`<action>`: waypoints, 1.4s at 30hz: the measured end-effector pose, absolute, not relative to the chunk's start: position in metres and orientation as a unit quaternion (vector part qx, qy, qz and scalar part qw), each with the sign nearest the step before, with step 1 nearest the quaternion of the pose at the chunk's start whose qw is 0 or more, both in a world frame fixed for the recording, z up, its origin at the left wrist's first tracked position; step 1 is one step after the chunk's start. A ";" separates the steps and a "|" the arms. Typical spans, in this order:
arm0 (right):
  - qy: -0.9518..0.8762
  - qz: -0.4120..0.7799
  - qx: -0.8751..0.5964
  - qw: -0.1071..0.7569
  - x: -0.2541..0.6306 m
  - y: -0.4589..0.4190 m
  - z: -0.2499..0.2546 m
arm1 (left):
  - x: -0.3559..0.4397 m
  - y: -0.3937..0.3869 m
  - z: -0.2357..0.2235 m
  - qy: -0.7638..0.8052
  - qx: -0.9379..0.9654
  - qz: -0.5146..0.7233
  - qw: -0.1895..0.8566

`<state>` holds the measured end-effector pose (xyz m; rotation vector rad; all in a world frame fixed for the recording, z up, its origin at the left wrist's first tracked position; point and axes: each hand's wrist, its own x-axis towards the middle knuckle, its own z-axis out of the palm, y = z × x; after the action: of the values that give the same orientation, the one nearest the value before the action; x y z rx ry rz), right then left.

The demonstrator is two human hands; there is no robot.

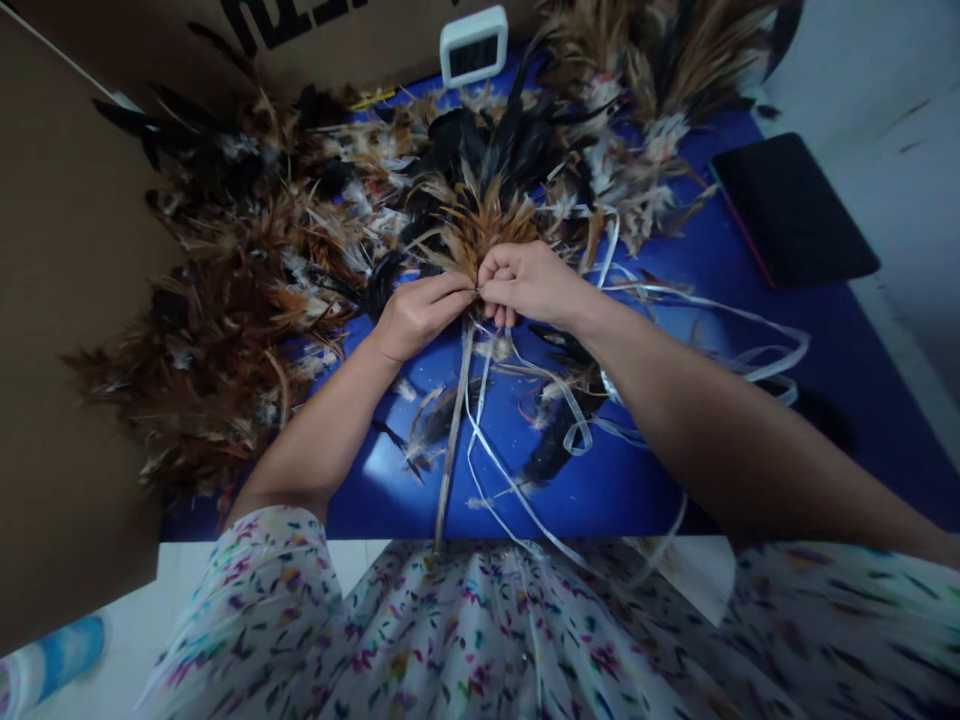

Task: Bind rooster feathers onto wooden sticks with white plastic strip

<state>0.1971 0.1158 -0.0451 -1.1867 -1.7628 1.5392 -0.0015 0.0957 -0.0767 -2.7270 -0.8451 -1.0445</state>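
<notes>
You wear a white garment (pixel 450 640) printed with small purple, pink and green motifs. Its short sleeves (pixel 281 560) leave your forearms (pixel 319 425) bare.

Head-worn view, facing forward and down, near the hands (pixel 424 315) (pixel 532 285)

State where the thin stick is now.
In the head view, the thin stick slants down just left of centre, from below the left hand and right hand to the near edge of the blue table, beside the white ribbon.
</notes>
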 end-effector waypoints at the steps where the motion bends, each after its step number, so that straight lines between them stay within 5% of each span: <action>1: -0.648 0.567 -0.439 0.256 0.197 0.116 -0.045 | -0.002 0.096 -0.077 -0.280 -0.896 -0.343 0.045; 30: -0.575 0.613 -0.470 0.269 0.195 0.116 -0.039 | -0.004 0.098 -0.078 -0.290 -0.894 -0.340 0.043; 42: -0.578 0.614 -0.464 0.273 0.194 0.116 -0.041 | 0.003 0.098 -0.075 -0.343 -0.842 -0.413 -0.055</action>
<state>0.1939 0.1158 -0.0413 -1.2475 -1.5542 1.6530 0.0033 0.0981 -0.0755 -2.7424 -1.1172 -1.3443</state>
